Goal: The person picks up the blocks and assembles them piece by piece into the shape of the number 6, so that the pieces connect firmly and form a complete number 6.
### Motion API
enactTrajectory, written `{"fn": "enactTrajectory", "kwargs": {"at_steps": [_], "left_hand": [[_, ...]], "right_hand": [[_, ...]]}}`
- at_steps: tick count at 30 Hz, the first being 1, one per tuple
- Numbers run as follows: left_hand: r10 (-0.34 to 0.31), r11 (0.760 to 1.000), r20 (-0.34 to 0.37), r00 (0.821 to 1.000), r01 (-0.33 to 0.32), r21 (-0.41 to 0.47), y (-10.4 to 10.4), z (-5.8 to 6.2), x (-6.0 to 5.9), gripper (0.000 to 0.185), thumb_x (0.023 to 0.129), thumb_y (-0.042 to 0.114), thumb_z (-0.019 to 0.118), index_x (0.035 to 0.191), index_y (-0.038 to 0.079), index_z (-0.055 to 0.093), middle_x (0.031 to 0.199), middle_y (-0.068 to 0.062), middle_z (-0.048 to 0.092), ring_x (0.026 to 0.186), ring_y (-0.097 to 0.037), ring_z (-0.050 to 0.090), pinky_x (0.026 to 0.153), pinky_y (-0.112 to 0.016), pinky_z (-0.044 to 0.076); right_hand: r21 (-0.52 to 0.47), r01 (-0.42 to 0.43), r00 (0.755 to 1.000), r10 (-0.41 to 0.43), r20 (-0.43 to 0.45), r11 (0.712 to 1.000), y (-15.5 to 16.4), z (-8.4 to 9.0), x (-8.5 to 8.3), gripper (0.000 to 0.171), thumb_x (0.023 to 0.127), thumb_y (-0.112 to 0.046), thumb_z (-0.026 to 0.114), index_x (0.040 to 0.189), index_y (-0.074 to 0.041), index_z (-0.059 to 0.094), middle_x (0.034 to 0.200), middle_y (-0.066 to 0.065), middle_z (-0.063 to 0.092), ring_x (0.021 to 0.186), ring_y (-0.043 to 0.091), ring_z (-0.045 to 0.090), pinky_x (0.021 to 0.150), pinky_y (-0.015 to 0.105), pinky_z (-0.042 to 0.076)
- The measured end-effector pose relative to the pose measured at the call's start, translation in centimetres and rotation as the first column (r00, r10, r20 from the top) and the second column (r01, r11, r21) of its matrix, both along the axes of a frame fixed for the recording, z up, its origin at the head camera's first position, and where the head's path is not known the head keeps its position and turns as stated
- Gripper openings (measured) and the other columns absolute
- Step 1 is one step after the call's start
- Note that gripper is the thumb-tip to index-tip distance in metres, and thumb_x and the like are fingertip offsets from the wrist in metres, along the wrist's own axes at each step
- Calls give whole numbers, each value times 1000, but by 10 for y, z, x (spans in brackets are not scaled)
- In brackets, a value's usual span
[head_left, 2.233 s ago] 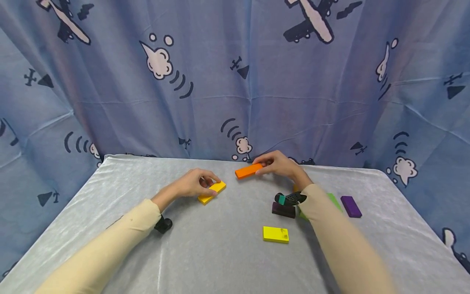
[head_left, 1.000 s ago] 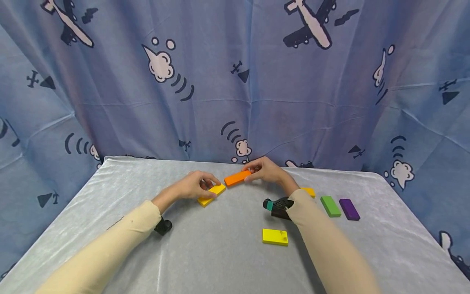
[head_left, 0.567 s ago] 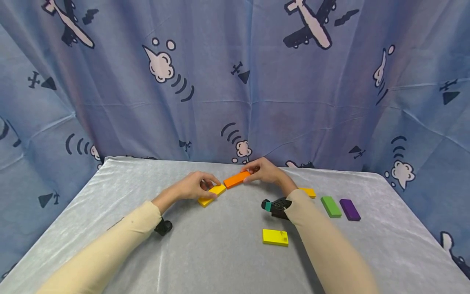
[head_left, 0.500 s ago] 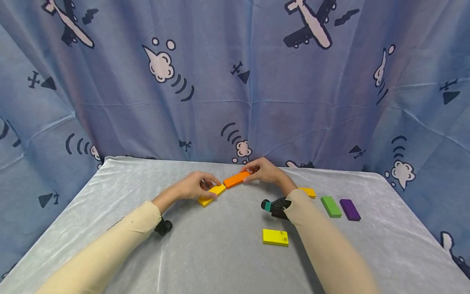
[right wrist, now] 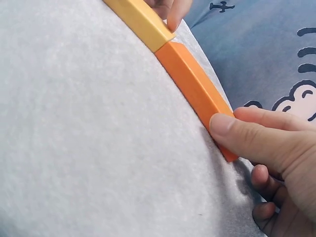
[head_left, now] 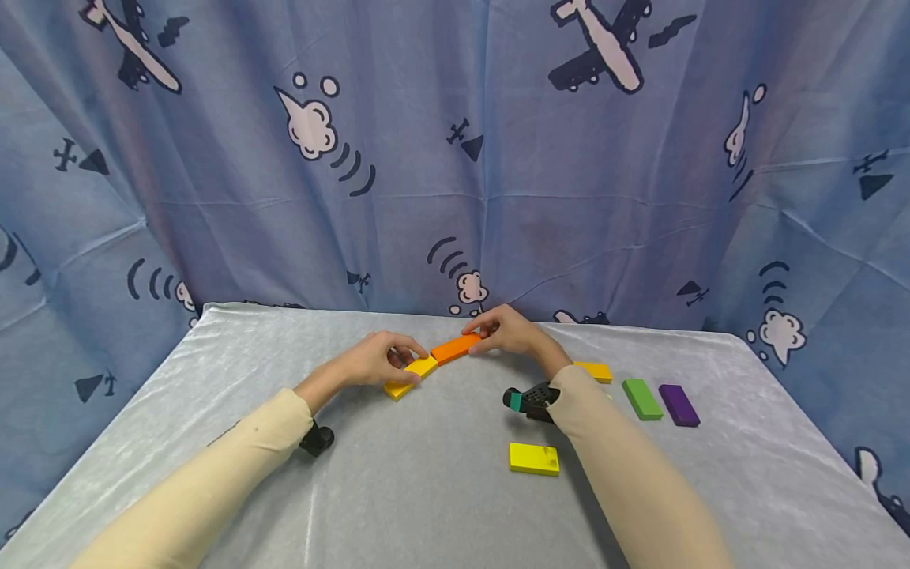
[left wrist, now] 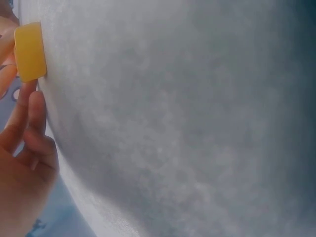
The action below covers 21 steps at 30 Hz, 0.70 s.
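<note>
In the head view my left hand grips a yellow block lying flat on the grey cloth table. My right hand pinches the far end of an orange block. The two blocks meet end to end in a line. The right wrist view shows the orange block butted against the yellow block, with my thumb pressed on the orange block's side. In the left wrist view the yellow block lies at the left edge beside my curled fingers.
A bright yellow block lies near the front under my right forearm. To the right lie an amber block, a green block and a purple block. A blue printed curtain hangs behind the table.
My right hand has brought the orange block leftward and down until its end meets the yellow block. My left hand has kept its grip and stayed in place.
</note>
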<state>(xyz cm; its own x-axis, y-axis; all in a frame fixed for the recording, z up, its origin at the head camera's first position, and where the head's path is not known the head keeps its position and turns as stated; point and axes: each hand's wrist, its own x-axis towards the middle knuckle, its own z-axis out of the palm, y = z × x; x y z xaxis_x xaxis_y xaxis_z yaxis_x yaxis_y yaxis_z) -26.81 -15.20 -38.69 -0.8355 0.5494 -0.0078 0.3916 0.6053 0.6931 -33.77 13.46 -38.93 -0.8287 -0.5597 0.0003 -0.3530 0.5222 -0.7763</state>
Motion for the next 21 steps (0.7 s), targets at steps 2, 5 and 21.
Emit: {"fn": "enactTrajectory", "kwargs": {"at_steps": [2, 5, 21], "left_hand": [[4, 1000, 2, 1000, -4, -3, 0, 0, 0, 39, 86, 20, 85, 123, 13, 74, 104, -2, 70, 88, -16, 64, 79, -31, 53], [-3, 1000, -1, 1000, 3, -3, 0, 0, 0, 39, 86, 20, 85, 123, 12, 74, 104, -2, 70, 88, -16, 64, 79, -32, 54], [-4, 1000, 3, 1000, 5, -5, -1, -2, -1, 40, 86, 21, 85, 124, 15, 74, 104, 0, 70, 87, -16, 63, 79, -31, 52]], "right_hand": [[-1, 1, 1000, -1, -4, 1000, 0, 1, 0, 33, 82, -1, 85, 113, 2, 76, 78, 4, 53, 71, 20, 45, 60, 26, 33], [-10, 4, 1000, -4, 0, 1000, 1, 2, 1, 33, 83, -2, 84, 114, 2, 76, 79, 5, 55, 72, 20, 46, 60, 26, 34], [-18, -41, 997, 40, -65, 999, 15, 10, 1, 23, 90, -7, 78, 112, 2, 76, 79, 5, 65, 68, 19, 50, 59, 27, 37]]}}
